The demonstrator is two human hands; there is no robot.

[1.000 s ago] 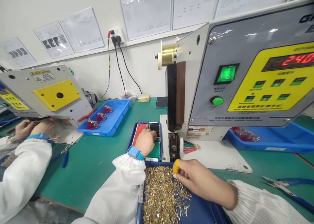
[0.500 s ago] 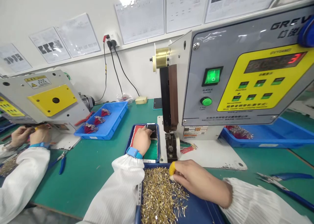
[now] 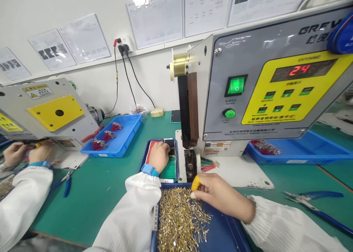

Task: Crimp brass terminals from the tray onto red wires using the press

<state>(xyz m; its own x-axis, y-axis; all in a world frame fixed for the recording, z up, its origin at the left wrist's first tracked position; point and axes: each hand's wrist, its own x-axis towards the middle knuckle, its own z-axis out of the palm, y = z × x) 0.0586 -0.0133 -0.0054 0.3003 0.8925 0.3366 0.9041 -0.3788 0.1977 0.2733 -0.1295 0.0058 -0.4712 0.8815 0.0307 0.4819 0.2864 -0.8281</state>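
Shiny brass terminals (image 3: 176, 217), glossy blue plastic tray (image 3: 220, 237), matt green mat (image 3: 110, 182)

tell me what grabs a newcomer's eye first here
The grey machine with its yellow panel and lit green switch fills the right side. In front, the right hand touches a heap of gold terminals in a blue tray, and the left hand rests on wires just behind.

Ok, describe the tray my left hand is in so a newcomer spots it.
Find the big grey machine with the yellow panel; at the foot of its press, on the left, sits a small dark-blue tray under the left hand. Unlike the tray of loose gold terminals nearer you and the paler blue bin beyond, it holds rows of red, black and green wires.
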